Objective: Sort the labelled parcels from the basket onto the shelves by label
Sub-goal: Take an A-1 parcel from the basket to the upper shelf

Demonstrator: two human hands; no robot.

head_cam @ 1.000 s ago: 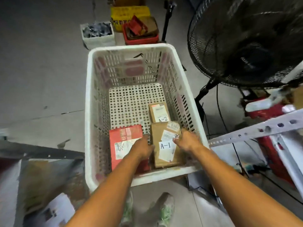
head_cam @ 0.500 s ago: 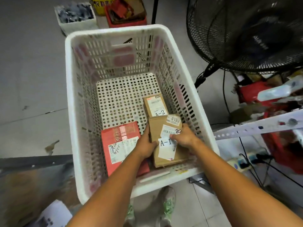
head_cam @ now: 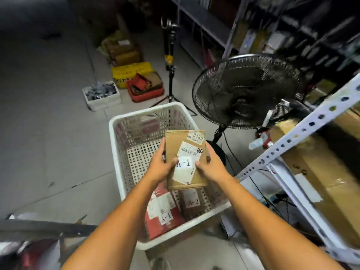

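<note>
1. The left hand (head_cam: 159,168) reached forward on an outstretched arm. Its fingers (head_cam: 162,147) curled round the left edge of a brown parcel (head_cam: 186,158), with the thumb on the front face beside the "A-1" label.
2. The right hand (head_cam: 212,166) mirrored it, gripping the parcel's right edge with the thumb on the front near the label.
3. Both hands held the brown parcel upright above the white basket (head_cam: 146,112), its labelled face towards the camera.
4. The basket stood on a grey floor (head_cam: 48,133).
5. Beyond the basket, from left to right, were a white box (head_cam: 101,94) of what seemed to be grey pieces, too blurred to name, a yellow crate (head_cam: 128,73) and a red crate (head_cam: 146,90), then a tripod stand (head_cam: 171,75).
6. A black fan (head_cam: 245,90) stood to the right of the basket. Further right, a perforated shelf upright (head_cam: 303,129) crossed in front of a large carton (head_cam: 321,172).
7. There were three parcels: the held one, plus a red parcel (head_cam: 163,211) marked "A-1" and a small brown parcel (head_cam: 191,203) marked "A-2", lying side by side in the basket.
8. The labels came to two "A-1" and one "A-2".
</note>
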